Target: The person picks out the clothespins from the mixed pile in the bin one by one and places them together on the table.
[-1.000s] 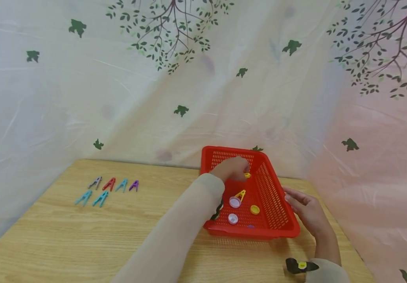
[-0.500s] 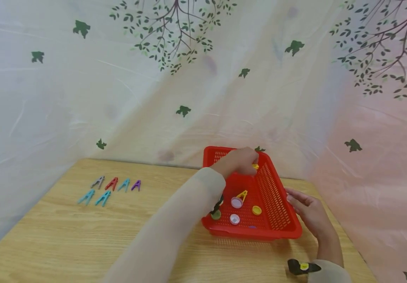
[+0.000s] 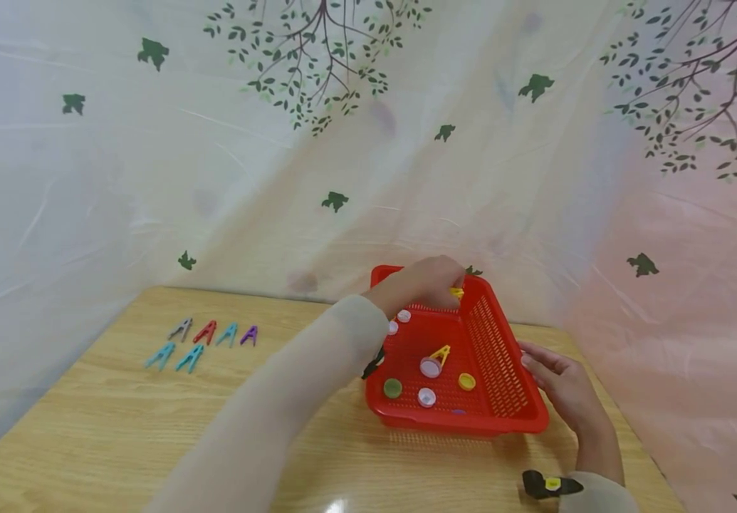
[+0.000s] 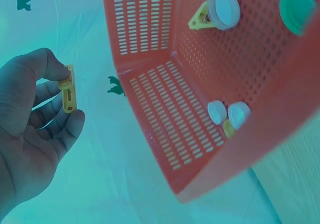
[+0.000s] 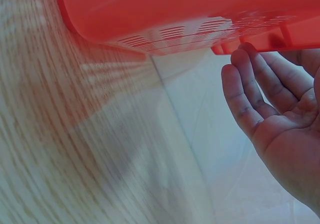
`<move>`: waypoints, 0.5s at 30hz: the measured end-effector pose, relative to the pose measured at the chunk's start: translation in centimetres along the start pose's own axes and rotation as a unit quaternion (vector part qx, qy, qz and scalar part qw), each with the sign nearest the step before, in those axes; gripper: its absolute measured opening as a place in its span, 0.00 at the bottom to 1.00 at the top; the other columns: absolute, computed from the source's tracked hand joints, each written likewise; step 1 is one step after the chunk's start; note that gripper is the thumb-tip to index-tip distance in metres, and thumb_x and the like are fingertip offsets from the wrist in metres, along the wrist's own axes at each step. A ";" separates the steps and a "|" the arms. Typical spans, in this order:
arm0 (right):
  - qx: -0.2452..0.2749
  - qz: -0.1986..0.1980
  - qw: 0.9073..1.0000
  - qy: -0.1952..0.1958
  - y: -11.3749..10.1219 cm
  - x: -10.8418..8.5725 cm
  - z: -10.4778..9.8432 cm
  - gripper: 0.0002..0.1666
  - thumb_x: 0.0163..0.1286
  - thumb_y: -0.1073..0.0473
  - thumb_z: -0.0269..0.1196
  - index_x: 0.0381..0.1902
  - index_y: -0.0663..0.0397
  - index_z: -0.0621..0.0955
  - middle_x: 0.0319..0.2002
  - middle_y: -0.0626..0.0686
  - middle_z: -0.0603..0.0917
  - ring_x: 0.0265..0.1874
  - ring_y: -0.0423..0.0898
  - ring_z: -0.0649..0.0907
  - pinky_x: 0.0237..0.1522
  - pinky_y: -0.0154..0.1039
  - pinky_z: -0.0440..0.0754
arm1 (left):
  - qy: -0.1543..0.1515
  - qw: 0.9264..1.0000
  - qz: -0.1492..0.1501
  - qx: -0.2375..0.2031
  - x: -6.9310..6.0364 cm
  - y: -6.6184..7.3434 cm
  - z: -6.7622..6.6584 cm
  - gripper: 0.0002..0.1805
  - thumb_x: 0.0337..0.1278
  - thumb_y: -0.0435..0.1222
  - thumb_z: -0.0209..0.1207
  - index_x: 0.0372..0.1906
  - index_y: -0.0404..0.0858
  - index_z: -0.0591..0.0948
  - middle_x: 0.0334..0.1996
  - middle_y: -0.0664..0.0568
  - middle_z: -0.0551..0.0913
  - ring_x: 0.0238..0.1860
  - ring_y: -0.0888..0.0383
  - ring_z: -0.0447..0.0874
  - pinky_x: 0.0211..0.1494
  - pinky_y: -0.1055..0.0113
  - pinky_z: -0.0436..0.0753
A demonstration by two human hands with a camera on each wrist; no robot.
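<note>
My left hand (image 3: 438, 280) is over the far part of the red basket (image 3: 454, 426). Between thumb and fingers it pinches a yellow clothespin (image 4: 69, 91), raised clear of the basket floor. My right hand (image 3: 563, 388) grips the basket's right rim, with the thumb near the top edge and the fingers (image 5: 245, 96) under the outside. On the basket floor, another yellow clothespin (image 3: 442, 353) lies against a lilac cap (image 3: 431, 368). Around it are a green cap (image 3: 392, 388), a white cap (image 3: 426, 397) and a yellow cap (image 3: 467, 382). Two pale caps (image 4: 217, 112) sit farther back.
Clothespins stand in two rows on the wooden table (image 3: 105, 434) to the left: grey (image 3: 181, 328), red (image 3: 205, 332), purple (image 3: 249, 335) and several teal ones (image 3: 190, 358). A leaf-printed cloth (image 3: 278, 235) hangs behind the table.
From inside the basket, my left hand has risen toward its far rim with the yellow clothespin, then shifted slightly left. The green cap and pale caps have come into sight. My right hand stays put.
</note>
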State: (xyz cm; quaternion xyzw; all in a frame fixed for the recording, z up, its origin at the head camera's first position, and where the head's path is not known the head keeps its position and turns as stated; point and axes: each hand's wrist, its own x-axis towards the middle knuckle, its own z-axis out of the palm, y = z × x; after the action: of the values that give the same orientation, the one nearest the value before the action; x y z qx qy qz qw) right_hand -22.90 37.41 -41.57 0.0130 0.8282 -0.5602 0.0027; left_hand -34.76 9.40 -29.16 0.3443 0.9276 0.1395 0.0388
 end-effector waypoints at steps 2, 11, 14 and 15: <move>0.001 0.000 1.000 0.000 0.0 0.0 -0.1 0.41 0.73 0.38 0.62 0.75 0.54 0.71 0.64 0.44 0.81 0.52 0.29 0.81 0.53 0.30 0.81 | 0.003 1.000 0.003 0.007 -0.4 -0.2 -0.2 0.16 0.58 0.46 0.72 0.44 0.48 0.77 0.38 0.58 0.81 0.38 0.60 0.80 0.41 0.73 0.80; 0.010 -0.005 1.000 -0.004 0.1 0.0 -0.2 0.40 0.73 0.39 0.62 0.75 0.56 0.71 0.61 0.40 0.82 0.52 0.29 0.82 0.53 0.30 0.81 | 0.012 1.000 0.022 0.014 -2.5 -1.3 -0.7 0.19 0.57 0.47 0.72 0.47 0.46 0.79 0.39 0.59 0.80 0.38 0.61 0.81 0.42 0.72 0.82; 0.010 -0.004 1.000 -0.003 0.1 0.1 -0.2 0.40 0.73 0.39 0.62 0.75 0.55 0.71 0.61 0.41 0.82 0.52 0.29 0.82 0.53 0.30 0.81 | 0.020 0.998 0.035 0.041 -3.2 -1.6 -0.9 0.18 0.58 0.48 0.71 0.46 0.46 0.78 0.40 0.59 0.80 0.39 0.61 0.79 0.44 0.71 0.81; 0.010 -0.003 1.000 -0.002 0.1 0.1 -0.1 0.40 0.73 0.39 0.62 0.75 0.55 0.71 0.62 0.41 0.82 0.52 0.28 0.82 0.53 0.30 0.81 | 0.022 0.998 0.037 0.045 -3.4 -1.6 -0.9 0.19 0.57 0.48 0.71 0.46 0.46 0.78 0.40 0.59 0.80 0.39 0.61 0.79 0.44 0.71 0.80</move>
State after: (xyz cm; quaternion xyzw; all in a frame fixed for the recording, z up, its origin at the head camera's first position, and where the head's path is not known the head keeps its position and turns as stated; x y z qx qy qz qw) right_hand -22.95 37.58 -41.59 0.0092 0.8228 -0.5683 0.0027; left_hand -33.32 5.76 -28.85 0.3764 0.9203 0.1062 -0.0019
